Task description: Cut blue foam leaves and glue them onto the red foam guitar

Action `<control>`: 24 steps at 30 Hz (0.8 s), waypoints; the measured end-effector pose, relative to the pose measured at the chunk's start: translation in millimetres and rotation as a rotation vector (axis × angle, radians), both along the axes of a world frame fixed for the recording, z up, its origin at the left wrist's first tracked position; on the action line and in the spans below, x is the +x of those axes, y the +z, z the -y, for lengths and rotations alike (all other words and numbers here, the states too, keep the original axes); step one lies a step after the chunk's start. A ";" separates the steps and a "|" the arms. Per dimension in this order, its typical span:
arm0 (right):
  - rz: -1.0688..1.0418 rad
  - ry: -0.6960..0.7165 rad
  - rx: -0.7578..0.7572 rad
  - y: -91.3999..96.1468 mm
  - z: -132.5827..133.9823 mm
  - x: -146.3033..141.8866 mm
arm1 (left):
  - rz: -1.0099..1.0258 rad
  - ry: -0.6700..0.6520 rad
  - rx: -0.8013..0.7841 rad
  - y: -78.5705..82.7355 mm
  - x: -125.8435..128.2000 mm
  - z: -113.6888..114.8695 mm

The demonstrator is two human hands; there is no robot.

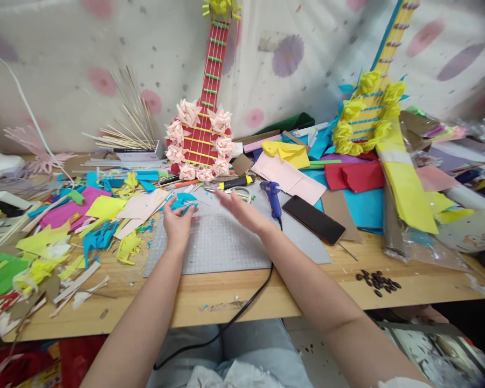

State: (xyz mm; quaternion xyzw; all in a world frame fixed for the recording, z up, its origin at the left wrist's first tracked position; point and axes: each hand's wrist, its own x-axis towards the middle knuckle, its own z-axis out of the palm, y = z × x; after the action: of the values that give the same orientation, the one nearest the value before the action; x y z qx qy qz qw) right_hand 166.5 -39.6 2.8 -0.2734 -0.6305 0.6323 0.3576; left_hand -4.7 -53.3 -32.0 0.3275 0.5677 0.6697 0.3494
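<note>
My left hand [177,225] is closed around a small piece of blue paper [184,200] above the grey cutting mat [226,252]. Thin pale strands stick out to the right of that paper; what they are I cannot make out. My right hand [242,211] is held over the mat with its fingers stretched out and nothing visible in it. Just beyond its fingers lie scissors with pale handles [247,194], partly hidden by the hand. Behind them is a yellow and black utility knife [237,182]. To the right of that hand, a blue glue gun [271,198] rests on the mat.
A dark phone [314,220] overlaps the mat's right side. Paper scraps [105,207] cover the left. A red paper guitar with pink flowers [200,137] and a yellow one [367,116] lean at the back. Black oval pieces [378,281] lie front right. A black cord [242,311] crosses the table edge.
</note>
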 end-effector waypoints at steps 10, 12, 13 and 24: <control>-0.050 0.183 -0.035 4.0 5.9 -7.9 | 0.015 0.053 0.026 3.5 -8.0 -2.1; -0.040 0.051 0.008 3.9 4.4 -5.1 | 0.012 0.063 0.020 5.3 -9.5 -1.3; -0.033 -0.053 0.029 3.7 3.5 -3.3 | 0.010 0.066 0.013 6.2 -10.0 -0.9; -0.030 0.151 -0.126 6.9 2.5 -1.5 | -0.115 0.015 0.003 -2.5 -10.5 -1.7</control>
State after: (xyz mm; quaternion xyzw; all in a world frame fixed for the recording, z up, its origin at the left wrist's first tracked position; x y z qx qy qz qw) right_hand 165.0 -42.1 9.6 -0.2375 -0.6029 0.6997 0.3008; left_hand -15.2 -51.6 -34.4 0.3617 0.5880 0.6533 0.3108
